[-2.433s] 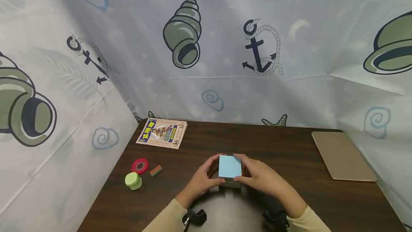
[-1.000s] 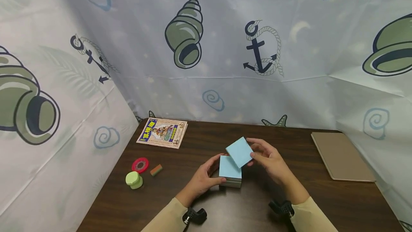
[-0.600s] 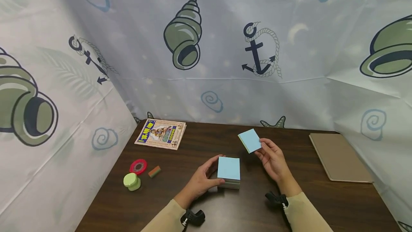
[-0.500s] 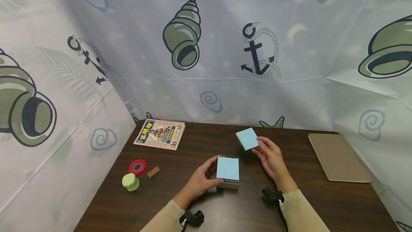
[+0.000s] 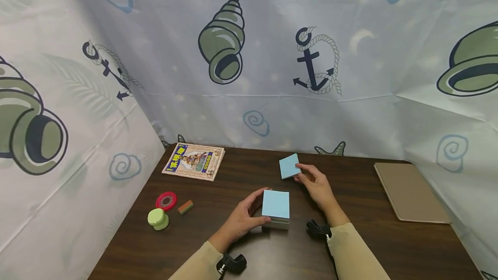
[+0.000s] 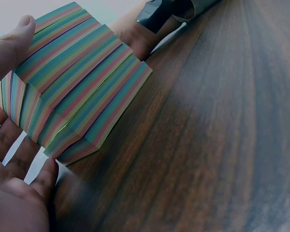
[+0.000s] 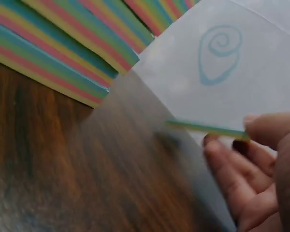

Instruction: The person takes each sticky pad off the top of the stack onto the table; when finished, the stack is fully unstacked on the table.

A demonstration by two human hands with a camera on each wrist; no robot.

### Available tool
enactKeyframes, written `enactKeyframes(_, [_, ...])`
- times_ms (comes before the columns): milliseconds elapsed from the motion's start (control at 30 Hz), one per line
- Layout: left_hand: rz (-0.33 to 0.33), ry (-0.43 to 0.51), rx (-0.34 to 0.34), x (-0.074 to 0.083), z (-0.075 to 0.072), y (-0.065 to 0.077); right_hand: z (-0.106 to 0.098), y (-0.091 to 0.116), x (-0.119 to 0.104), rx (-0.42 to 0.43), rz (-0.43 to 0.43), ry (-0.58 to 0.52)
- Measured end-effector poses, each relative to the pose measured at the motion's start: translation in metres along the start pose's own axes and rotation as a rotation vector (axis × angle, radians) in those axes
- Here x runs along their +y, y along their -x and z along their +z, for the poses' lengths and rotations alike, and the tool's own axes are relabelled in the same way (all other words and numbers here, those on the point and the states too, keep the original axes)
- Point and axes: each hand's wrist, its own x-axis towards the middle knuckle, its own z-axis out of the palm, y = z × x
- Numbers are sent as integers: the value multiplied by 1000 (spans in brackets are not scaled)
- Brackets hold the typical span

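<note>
A tall stack of sticky note pads (image 5: 276,204) stands on the table, light blue on top, with striped edges in pink, yellow, green and blue showing in the left wrist view. My left hand (image 5: 243,218) holds the stack from its left side, thumb at the near face and fingers around the far side. Beyond and to the right of the stack, my right hand (image 5: 316,187) pinches a thin light-blue sticky note pad (image 5: 289,166) between thumb and fingers. That pad is raised above the table in the right wrist view, its striped edge (image 7: 208,128) seen side-on.
A comic-style booklet (image 5: 193,161) lies at the back left. At the left are a red ring-shaped object (image 5: 166,201), a lime-green round object (image 5: 158,219) and a small striped block (image 5: 185,207). A beige flat notebook (image 5: 411,192) lies at the right, and a patterned curtain (image 5: 272,55) hangs behind.
My right hand has taken the thin pad off the top of the stack, carried it back and to the right, then shifted it slightly left. My left hand has stayed at the stack.
</note>
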Motion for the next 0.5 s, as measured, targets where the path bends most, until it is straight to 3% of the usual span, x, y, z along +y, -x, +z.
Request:
enactKeyframes(267, [-3,-3,0,-2,-1,1,2,5,-1,-118,-4,449])
enactKeyframes(500, [0,-15,-2,-1,0,1,6,6,-3,-245,-30,628])
